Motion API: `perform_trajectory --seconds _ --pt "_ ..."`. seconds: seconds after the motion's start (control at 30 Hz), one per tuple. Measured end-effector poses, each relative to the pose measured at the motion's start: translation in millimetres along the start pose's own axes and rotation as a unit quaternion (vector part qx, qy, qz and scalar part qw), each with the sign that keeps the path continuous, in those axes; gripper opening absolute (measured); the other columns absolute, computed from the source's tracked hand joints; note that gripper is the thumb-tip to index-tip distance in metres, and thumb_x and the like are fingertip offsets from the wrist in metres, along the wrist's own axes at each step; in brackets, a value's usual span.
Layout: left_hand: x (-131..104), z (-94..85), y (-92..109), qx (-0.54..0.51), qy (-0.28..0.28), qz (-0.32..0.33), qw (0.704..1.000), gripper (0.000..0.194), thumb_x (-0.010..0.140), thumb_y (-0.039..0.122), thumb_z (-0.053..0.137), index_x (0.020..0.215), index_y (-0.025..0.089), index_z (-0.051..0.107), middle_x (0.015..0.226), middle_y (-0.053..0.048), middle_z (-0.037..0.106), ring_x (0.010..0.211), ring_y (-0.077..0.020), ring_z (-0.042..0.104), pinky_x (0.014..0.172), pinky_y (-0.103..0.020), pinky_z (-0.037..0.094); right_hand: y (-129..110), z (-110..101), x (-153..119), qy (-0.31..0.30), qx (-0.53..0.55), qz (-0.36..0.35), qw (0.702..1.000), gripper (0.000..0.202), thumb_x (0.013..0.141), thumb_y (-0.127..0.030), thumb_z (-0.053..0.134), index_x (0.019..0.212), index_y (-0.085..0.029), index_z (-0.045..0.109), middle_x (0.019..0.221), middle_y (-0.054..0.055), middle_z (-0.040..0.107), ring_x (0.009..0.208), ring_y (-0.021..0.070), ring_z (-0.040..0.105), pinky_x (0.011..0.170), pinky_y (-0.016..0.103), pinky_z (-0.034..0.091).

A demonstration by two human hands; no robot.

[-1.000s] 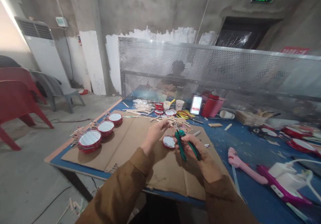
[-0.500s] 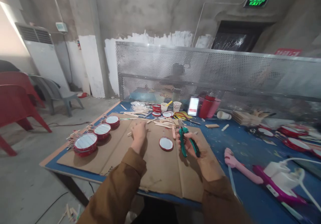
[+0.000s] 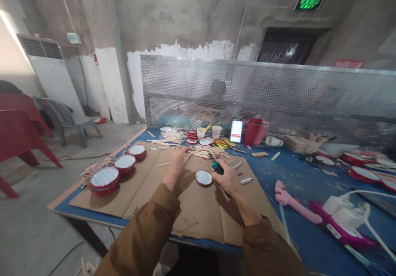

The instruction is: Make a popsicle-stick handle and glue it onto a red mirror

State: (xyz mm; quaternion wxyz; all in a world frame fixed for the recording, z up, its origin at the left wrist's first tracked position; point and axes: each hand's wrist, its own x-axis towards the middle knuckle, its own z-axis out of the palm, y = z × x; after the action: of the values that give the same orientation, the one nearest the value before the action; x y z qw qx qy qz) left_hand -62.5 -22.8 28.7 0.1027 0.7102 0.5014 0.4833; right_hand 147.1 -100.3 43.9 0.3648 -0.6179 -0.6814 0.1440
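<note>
My R hand: fingers wrapped round green pliers, just R of red-rimmed disc. L hand nr sticks; can't tell if fingers pinch anything.

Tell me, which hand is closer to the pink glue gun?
Right. The right hand, gripping the green pliers, is left of the pink glue gun. The left hand is farther left, above the cardboard.

My left fingers have left a short wooden stick, now fully exposed on the cardboard, and shifted to the stick pile; my right fingers have rolled over the pliers, largely hiding the handles, beside the red-rimmed disc
</note>
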Motion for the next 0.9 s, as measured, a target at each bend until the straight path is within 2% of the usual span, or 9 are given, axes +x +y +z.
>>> perform_trajectory --seconds 0.1,0.23,0.3,0.4,0.53,0.63,0.7,0.8,0.9 --pt "-1.8 -0.8 12.0 -0.022 0.002 0.045 0.999 0.011 0.084 0.029 0.073 0.092 0.021 0.073 0.078 -0.004 0.069 0.084 -0.0215 0.059 0.09 -0.036 0.041 2.3 8.0 -2.9 0.03 -0.13 -0.045 0.99 0.038 0.075 -0.029 0.06 0.111 -0.016 0.066 0.101 0.012 0.071 0.094 0.0276 0.064 0.081 0.036 0.047" --pt "-7.8 5.2 22.0 -0.023 -0.009 0.059 0.998 0.019 0.079 0.025 0.078 0.097 0.022 0.074 0.076 -0.003 0.07 0.088 -0.0233 0.061 0.087 -0.036 0.043 1.9 11.9 -6.1 0.033 -0.259 -0.112 0.959 0.059 0.079 -0.027 0.063 0.135 -0.01 0.056 0.119 0.018 0.068 0.112 0.0322 0.06 0.09 0.038 0.046" --pt "-9.1 7.0 22.8 -0.022 -0.038 0.073 0.996 0.016 0.079 0.021 0.077 0.095 0.023 0.074 0.079 -0.003 0.072 0.09 -0.0229 0.062 0.088 -0.035 0.043 -2.2 11.0 -7.9 0.014 -0.3 -0.129 0.945 0.063 0.081 -0.027 0.063 0.14 -0.009 0.053 0.123 0.02 0.067 0.115 0.0334 0.058 0.091 0.04 0.045" --pt "-9.3 9.3 22.2 -0.02 -0.076 0.085 0.993 0.008 0.081 0.016 0.073 0.075 0.021 0.071 0.081 -0.004 0.072 0.086 -0.021 0.062 0.086 -0.034 0.042 -9.9 9.6 -10.1 -0.016 -0.335 -0.129 0.933 0.069 0.082 -0.029 0.065 0.145 -0.007 0.049 0.124 0.021 0.066 0.115 0.0342 0.058 0.092 0.041 0.045" --pt "-9.7 18.2 25.5 -0.037 -0.047 0.045 0.997 0.017 0.08 0.014 0.071 0.066 0.021 0.066 0.078 -0.004 0.071 0.085 -0.0205 0.06 0.084 -0.034 0.042 -11.9 8.9 -9.8 -0.027 -0.34 -0.105 0.934 0.068 0.083 -0.03 0.065 0.145 -0.007 0.049 0.126 0.02 0.065 0.118 0.0332 0.057 0.093 0.04 0.044" --pt "-8.9 21.6 27.5 -0.102 0.005 -0.037 0.994 0.017 0.081 0.015 0.068 0.066 0.021 0.063 0.075 -0.002 0.069 0.08 -0.0183 0.059 0.078 -0.03 0.043 -4.1 1.8 -6.4 -0.005 -0.349 -0.043 0.936 0.05 0.085 -0.029 0.063 0.132 -0.012 0.059 0.125 0.018 0.066 0.117 0.0313 0.059 0.093 0.038 0.045" --pt "-7.1 16.5 25.0 -0.154 0.045 -0.094 0.982 0.016 0.083 0.018 0.064 0.068 0.02 0.061 0.075 -0.002 0.068 0.076 -0.0168 0.059 0.075 -0.028 0.044 5.0 -8.6 -3.3 0.032 -0.344 0.039 0.938 0.042 0.088 -0.032 0.061 0.126 -0.014 0.061 0.121 0.018 0.068 0.113 0.0301 0.063 0.09 0.037 0.046" --pt "-3.0 1.1 14.7 -0.204 0.073 -0.137 0.967 0.015 0.086 0.026 0.058 0.073 0.02 0.062 0.075 -0.002 0.068 0.075 -0.0168 0.061 0.074 -0.028 0.046 23.7 -28.4 1.2 0.102 -0.306 0.192 0.927 0.047 0.089 -0.038 0.06 0.129 -0.015 0.056 0.118 0.019 0.068 0.107 0.0317 0.067 0.085 0.039 0.05" --pt "0.9 -8.9 2.4 -0.218 0.092 -0.164 0.958 0.013 0.085 0.03 0.056 0.081 0.02 0.063 0.085 -0.004 0.072 0.083 -0.0184 0.065 0.078 -0.029 0.048 45.8 -42.9 3.6 0.13 -0.288 0.303 0.899 0.05 0.088 -0.04 0.059 0.129 -0.013 0.054 0.124 0.024 0.065 0.111 0.0367 0.067 0.083 0.046 0.052"
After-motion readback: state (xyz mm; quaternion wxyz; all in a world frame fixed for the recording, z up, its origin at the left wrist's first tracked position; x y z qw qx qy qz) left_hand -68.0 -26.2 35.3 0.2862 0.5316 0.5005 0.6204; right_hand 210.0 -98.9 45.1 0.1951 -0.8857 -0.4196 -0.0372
